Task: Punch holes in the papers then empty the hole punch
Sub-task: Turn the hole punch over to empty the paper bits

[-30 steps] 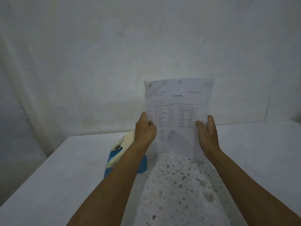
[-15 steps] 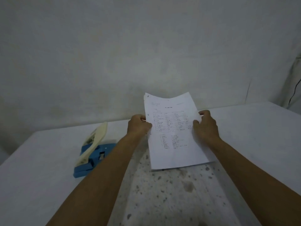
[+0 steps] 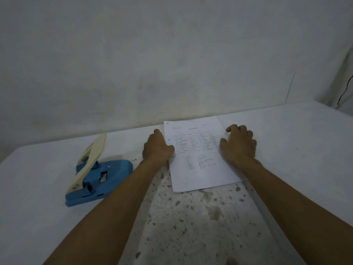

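1. Papers (image 3: 198,155) lie flat on the tabletop (image 3: 286,150), printed side up, far edge near the wall (image 3: 172,54). We see a table of small text on them, too small to read.
2. Left hand (image 3: 157,149) sits on the left edge of the papers, knuckles up and fingers curled under. We cannot tell whether it pinches the sheets or just presses on them.
3. Right hand (image 3: 238,144) rests at the right edge of the papers, fingers bent and spread, fingertips touching the tabletop and the sheet margin. It looks loose, with nothing gripped, though the thumb side is partly hidden.
4. Both forearms reach in from the bottom of the view, one on each side of the papers.
5. Hole punch (image 3: 95,178) stands on the tabletop, left of the left hand and apart from it. It has a blue base and a cream lever, and the lever is raised, tilting up and away from us. Neither hand touches it.
6. We see a speckled patch (image 3: 191,217) on the tabletop between the forearms; the near edge of the papers overlaps its far end.
7. A thin dark cable (image 3: 345,90) hangs at the far right by the wall corner.
8. We see no punched holes along the paper edges, though the left edge is partly covered by the left hand.
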